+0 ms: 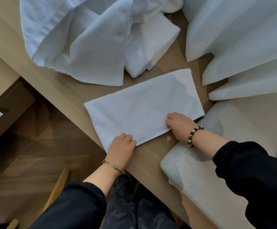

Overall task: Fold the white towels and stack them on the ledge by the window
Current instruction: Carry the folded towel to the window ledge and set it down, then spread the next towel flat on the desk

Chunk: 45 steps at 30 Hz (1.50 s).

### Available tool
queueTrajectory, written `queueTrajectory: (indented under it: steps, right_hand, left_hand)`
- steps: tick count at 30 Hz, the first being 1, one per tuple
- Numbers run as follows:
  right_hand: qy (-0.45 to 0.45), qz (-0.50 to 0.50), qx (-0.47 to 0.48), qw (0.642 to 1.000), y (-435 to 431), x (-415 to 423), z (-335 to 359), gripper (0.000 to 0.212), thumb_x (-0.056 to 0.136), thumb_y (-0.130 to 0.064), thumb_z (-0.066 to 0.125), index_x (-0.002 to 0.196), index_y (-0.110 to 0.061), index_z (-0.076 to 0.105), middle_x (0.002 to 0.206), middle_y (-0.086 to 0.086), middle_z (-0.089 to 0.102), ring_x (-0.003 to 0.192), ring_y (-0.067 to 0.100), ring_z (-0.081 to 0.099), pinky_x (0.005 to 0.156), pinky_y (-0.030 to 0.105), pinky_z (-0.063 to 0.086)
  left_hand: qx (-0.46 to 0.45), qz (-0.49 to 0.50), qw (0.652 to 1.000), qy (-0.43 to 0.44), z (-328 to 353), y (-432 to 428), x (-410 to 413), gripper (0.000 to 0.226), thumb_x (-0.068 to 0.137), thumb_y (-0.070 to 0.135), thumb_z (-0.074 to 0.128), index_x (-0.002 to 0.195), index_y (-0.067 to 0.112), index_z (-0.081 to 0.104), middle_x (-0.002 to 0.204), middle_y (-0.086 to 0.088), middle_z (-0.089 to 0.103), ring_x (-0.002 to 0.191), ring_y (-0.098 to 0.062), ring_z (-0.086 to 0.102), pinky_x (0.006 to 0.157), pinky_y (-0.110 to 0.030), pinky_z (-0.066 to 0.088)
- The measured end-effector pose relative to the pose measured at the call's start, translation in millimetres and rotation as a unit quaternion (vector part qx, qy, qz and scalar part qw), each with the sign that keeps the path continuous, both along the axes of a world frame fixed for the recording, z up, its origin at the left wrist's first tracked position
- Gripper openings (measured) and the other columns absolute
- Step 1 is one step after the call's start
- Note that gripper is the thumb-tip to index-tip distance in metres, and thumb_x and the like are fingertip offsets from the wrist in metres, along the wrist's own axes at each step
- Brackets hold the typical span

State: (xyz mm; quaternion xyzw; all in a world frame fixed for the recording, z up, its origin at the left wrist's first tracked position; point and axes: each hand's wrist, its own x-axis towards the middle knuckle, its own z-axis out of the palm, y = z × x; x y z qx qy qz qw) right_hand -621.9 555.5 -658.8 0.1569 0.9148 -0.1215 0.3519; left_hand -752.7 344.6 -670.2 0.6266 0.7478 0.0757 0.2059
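A white towel (142,106) lies folded into a flat rectangle on the wooden ledge (151,156). My left hand (122,147) grips its near left corner with curled fingers. My right hand (180,123) pinches the near edge further right, fingers curled onto the cloth. Behind it sits a stack of folded white towels (152,47), partly covered by a large loose heap of unfolded white towels (78,40).
White curtains (243,47) hang at the right, their hems touching the ledge. A pale grey cushion (205,162) lies at the right next to the ledge. Dark wooden floor (35,154) and a wooden chair leg (58,187) are at the lower left.
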Motion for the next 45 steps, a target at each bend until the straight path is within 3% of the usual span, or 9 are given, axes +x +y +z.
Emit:
queueTrajectory:
  steps: [4, 6, 10, 14, 18, 29, 34, 40, 45]
  right_hand:
    - [0.003, -0.037, 0.014, 0.999, -5.1, -7.9, 11.8, 0.022, 0.093, -0.024, 0.038, 0.091, -0.012, 0.055, 0.097, 0.003, 0.048, 0.090, 0.021, 0.048, 0.071, 0.029, 0.035]
    - [0.098, -0.100, 0.024, 0.990, -5.8, -18.0, 15.6, 0.025, 0.096, -0.021, 0.038, 0.096, -0.009, 0.059, 0.100, 0.006, 0.052, 0.094, 0.026, 0.051, 0.075, 0.032, 0.038]
    - [0.317, -0.206, 0.070, 0.923, -10.2, -63.4, 5.6, 0.041, 0.090, -0.009, 0.051, 0.130, 0.001, 0.051, 0.138, 0.025, 0.044, 0.126, 0.041, 0.042, 0.105, 0.049, 0.031]
    - [0.189, -0.107, 0.062, 0.974, -3.0, -95.3, -34.4, 0.061, 0.097, -0.032, 0.035, 0.152, -0.018, 0.011, 0.159, 0.010, -0.001, 0.146, 0.025, 0.000, 0.115, 0.044, -0.004]
    - [0.180, 0.004, 0.079, 0.980, 35.3, -77.0, -60.1, 0.061, 0.095, -0.040, 0.026, 0.152, -0.026, 0.007, 0.160, 0.004, 0.002, 0.146, 0.020, 0.001, 0.114, 0.041, -0.008]
    - [0.189, -0.328, 0.192, 0.905, 56.5, -66.7, -50.6, 0.063, 0.094, -0.036, 0.020, 0.151, -0.013, 0.007, 0.159, 0.010, 0.001, 0.146, 0.023, -0.002, 0.114, 0.050, -0.004]
    - [0.197, -0.044, 0.046, 0.978, 1.7, -54.9, -56.1, 0.060, 0.092, -0.044, 0.015, 0.148, -0.029, 0.000, 0.157, -0.002, -0.008, 0.143, 0.014, -0.011, 0.114, 0.047, -0.005]
    - [0.082, -0.189, 0.102, 0.973, 31.7, -48.2, -37.6, 0.062, 0.098, -0.043, 0.020, 0.150, -0.028, -0.010, 0.157, 0.002, -0.021, 0.144, 0.018, -0.019, 0.112, 0.041, -0.015]
    - [0.141, -0.236, 0.061, 0.959, 9.7, -75.1, 32.0, 0.063, 0.098, -0.038, 0.030, 0.152, -0.020, 0.001, 0.159, 0.006, -0.010, 0.146, 0.020, -0.009, 0.114, 0.039, -0.011]
  left_hand:
    - [0.010, 0.121, 0.990, -0.070, 4.6, 3.1, 0.1, 0.008, 0.074, 0.006, 0.073, 0.071, 0.005, 0.065, 0.076, -0.009, 0.060, 0.070, -0.032, 0.058, 0.056, -0.037, 0.046]
    - [0.040, 0.176, 0.983, -0.039, 3.9, 14.9, -8.3, 0.024, 0.071, 0.002, 0.073, 0.094, 0.006, 0.069, 0.100, -0.017, 0.064, 0.091, -0.039, 0.061, 0.073, -0.045, 0.050]
    - [-0.053, 0.243, 0.968, 0.031, -13.0, 57.0, -38.9, 0.062, 0.094, 0.028, 0.043, 0.150, 0.016, 0.018, 0.157, -0.012, 0.013, 0.145, -0.030, 0.008, 0.113, -0.054, 0.010]
    - [-0.097, 0.208, 0.970, 0.078, -49.1, 68.4, -51.6, 0.067, 0.096, 0.046, 0.018, 0.142, 0.021, -0.023, 0.153, 0.000, -0.027, 0.143, -0.023, -0.020, 0.112, -0.052, -0.009]
    - [-0.078, 0.189, 0.973, 0.104, -57.9, 62.9, -53.9, 0.067, 0.091, 0.049, 0.012, 0.143, 0.024, -0.020, 0.150, 0.004, -0.028, 0.142, -0.023, -0.020, 0.110, -0.048, -0.017]
    - [-0.130, 0.250, 0.950, 0.133, -55.1, 15.5, -74.8, 0.065, 0.087, 0.055, -0.007, 0.135, 0.027, -0.039, 0.147, 0.004, -0.033, 0.141, -0.026, -0.021, 0.110, -0.054, -0.010]
    - [-0.086, 0.265, 0.955, 0.105, -58.0, 12.5, -70.2, 0.063, 0.092, 0.049, 0.010, 0.147, 0.023, -0.007, 0.154, 0.002, -0.013, 0.144, -0.027, -0.006, 0.110, -0.057, -0.001]
    - [-0.143, 0.249, 0.951, 0.111, -40.9, 21.2, -68.5, 0.066, 0.093, 0.050, 0.010, 0.140, 0.024, -0.028, 0.156, -0.003, -0.022, 0.142, -0.028, -0.018, 0.111, -0.059, 0.000]
    - [-0.102, 0.170, 0.976, 0.092, 26.1, 58.0, -65.5, 0.068, 0.094, 0.049, 0.025, 0.150, 0.024, -0.005, 0.159, -0.006, -0.008, 0.145, -0.028, -0.013, 0.112, -0.057, -0.003]
